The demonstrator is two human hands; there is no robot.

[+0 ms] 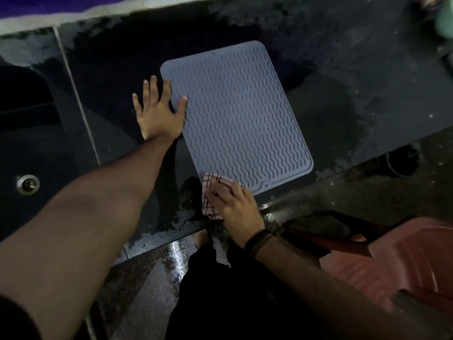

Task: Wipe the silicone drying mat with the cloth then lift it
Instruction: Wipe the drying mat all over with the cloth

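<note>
A grey rectangular silicone mat (236, 116) with wavy ridges lies flat on the dark wet counter (355, 99) — the left hand (159, 114), splayed flat, pins its left edge. The right hand (236, 207) presses a checked white cloth (215, 190) onto the near corner, fingers loosely curled over it.

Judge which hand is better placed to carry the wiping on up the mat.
Right. The right hand already presses the cloth on the mat's near corner. The left hand lies flat and spread on the mat's left edge, apparently pinning it, with no cloth.
</note>
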